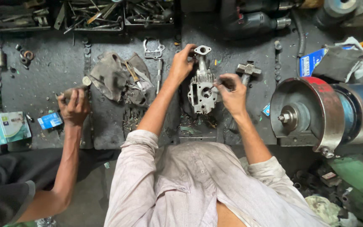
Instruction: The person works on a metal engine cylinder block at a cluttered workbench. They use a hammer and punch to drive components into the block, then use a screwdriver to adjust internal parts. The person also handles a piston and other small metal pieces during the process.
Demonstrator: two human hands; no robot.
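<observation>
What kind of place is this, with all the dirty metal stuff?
Probably a mechanic's repair workshop. The person's hands, left hand and right hand, work on a metal engine part on a greasy workbench, with trays of tools and a grinding machine nearby.

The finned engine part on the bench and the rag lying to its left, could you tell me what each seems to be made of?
The finned engine part, steadied by the left hand, looks like cast metal, probably aluminium: dull pale-grey surface, cooling fins, machined bores. The rag looks like woven cloth, grey-brown, crumpled in soft folds and grimy.
</observation>
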